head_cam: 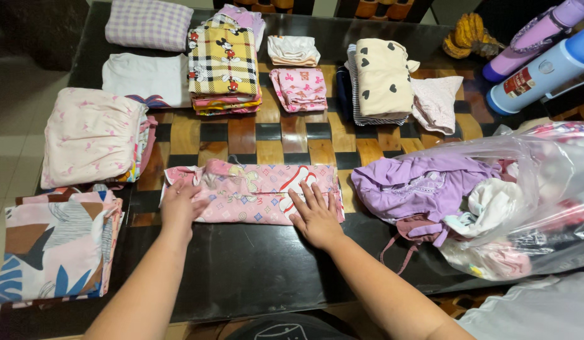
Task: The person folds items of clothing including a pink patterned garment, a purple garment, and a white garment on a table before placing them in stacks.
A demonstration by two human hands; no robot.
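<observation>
A pink printed garment [254,192] lies folded into a strip on the dark table [241,264], pressed flat by the left hand [178,208], fingers curled, and the right hand [317,217], fingers spread. Another fold seems due. Beyond it, folded piles [226,60]; right, a clothes bag [525,201].
</observation>
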